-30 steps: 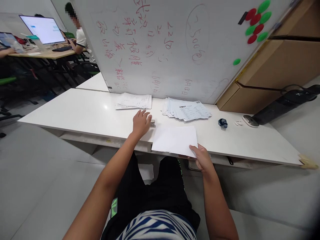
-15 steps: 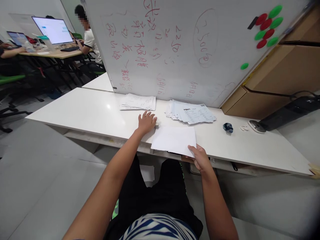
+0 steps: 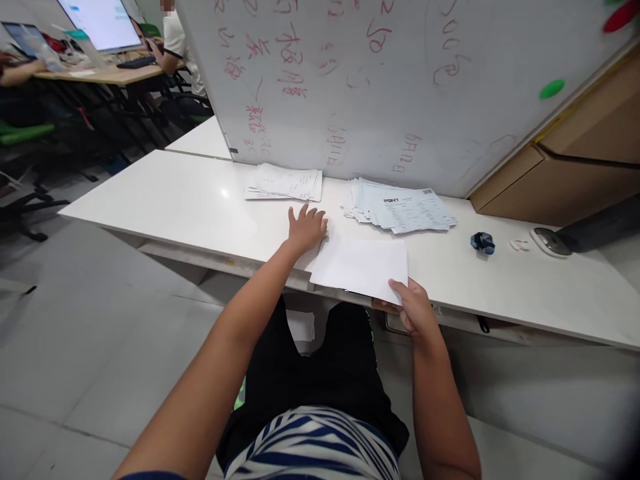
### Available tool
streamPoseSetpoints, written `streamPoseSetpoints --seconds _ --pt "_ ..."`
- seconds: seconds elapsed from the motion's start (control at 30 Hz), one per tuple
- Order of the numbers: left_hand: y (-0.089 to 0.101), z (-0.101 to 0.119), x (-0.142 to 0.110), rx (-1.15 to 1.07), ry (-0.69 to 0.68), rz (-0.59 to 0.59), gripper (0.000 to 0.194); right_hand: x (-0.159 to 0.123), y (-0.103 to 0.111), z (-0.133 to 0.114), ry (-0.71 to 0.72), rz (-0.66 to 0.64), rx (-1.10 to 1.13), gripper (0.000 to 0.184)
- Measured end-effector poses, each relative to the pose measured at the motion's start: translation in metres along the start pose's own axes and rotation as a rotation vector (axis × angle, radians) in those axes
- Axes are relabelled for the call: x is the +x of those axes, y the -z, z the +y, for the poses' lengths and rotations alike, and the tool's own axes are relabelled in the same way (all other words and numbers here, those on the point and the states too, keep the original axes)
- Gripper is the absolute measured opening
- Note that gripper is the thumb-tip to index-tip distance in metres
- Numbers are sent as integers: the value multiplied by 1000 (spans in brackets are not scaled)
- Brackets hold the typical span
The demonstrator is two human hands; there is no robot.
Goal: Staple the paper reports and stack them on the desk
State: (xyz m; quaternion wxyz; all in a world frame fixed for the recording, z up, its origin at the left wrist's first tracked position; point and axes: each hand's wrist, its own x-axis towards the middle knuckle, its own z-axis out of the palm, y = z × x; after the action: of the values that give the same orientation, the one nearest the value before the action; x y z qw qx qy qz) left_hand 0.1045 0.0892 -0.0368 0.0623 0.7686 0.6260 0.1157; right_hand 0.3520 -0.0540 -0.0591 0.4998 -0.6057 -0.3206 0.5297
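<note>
My right hand (image 3: 413, 308) pinches the near right corner of a blank white sheet of paper (image 3: 361, 266) that lies on the white table (image 3: 170, 207), thumb on top. My left hand (image 3: 305, 229) rests palm down on the table just left of the sheet, fingers spread over a small stapler that it now hides. Two piles of printed papers lie behind: one (image 3: 286, 183) to the left and a fanned one (image 3: 403, 209) to the right, both against the whiteboard (image 3: 380, 80).
A small dark blue object (image 3: 483, 242) and two little white bits (image 3: 520, 245) lie on the table to the right, beside a black device with a round base (image 3: 550, 241). Cardboard boxes (image 3: 580, 167) stand behind. At the far left, people sit at a desk with a monitor (image 3: 103, 23).
The view has tilted down and shifted. My left hand has settled over the small stapler, which showed beside its fingers before. My right hand keeps its pinch on the sheet's corner.
</note>
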Motion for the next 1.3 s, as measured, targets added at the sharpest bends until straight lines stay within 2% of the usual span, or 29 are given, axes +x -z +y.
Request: streamPoseSetpoints --seconds 0.13,0.23,0.37,0.57,0.77,0.97,1.1,1.2,1.3 --pt "4 -3 -1 -113 43 -36 51 1 1 2 -11 -9 9 32" --pt "8 -6 0 -167 60 -50 52 -1 5 8 15 32 11 36" --pt "10 -6 2 -153 66 -44 51 -11 22 20 114 77 13 40" --pt "7 -4 2 -121 74 -33 49 -40 48 20 85 82 37 37" --pt "8 -2 0 -99 87 -33 46 -42 52 19 62 115 69 36" --pt "4 -1 -3 -72 62 30 41 -38 44 19 49 89 95 39" --pt "0 1 -6 -57 44 96 39 -28 29 4 63 81 95 42" --pt "-2 1 -10 -65 28 139 37 -9 4 -21 62 -3 75 42" --pt "-3 0 -12 -86 22 137 29 21 -36 -56 75 -134 44 36"
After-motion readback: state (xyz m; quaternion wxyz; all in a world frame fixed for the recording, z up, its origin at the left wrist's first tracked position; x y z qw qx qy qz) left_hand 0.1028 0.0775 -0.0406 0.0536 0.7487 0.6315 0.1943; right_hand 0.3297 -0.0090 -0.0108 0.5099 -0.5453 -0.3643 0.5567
